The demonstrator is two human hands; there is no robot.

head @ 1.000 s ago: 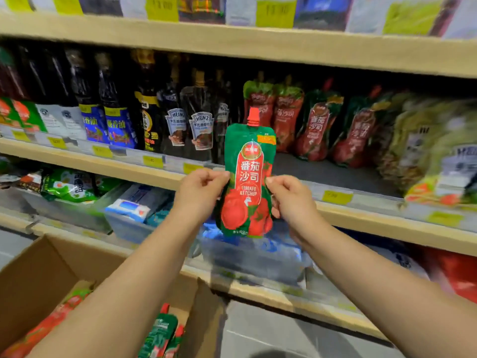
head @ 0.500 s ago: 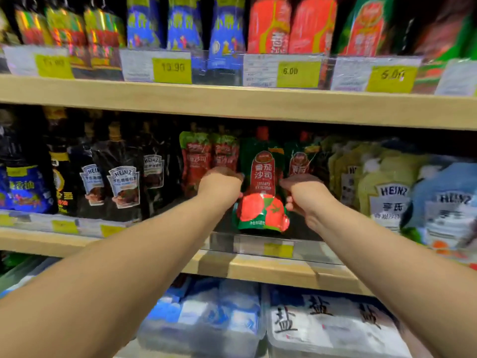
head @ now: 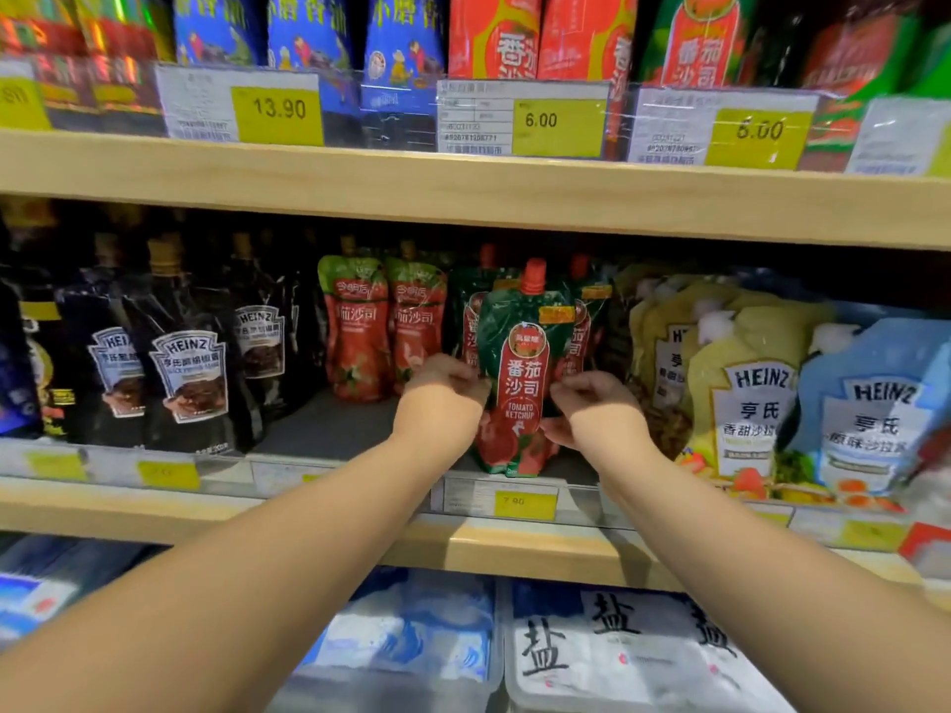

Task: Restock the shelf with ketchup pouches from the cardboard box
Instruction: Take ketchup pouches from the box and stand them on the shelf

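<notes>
On the shelf (head: 514, 542) stands a ketchup pouch (head: 522, 383), left hand (head: 442, 393) and right hand (head: 592, 403) pinching its sides

Glossy plastic ketchup pouch (head: 522, 383); matt pale wooden shelf (head: 463, 190).

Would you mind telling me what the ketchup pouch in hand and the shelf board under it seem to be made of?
The ketchup pouch looks like glossy flexible plastic film (creases, sheen), with a red, probably hard-plastic cap. The shelf board looks like pale matte wood or wood-look laminate; I cannot tell which.
</notes>
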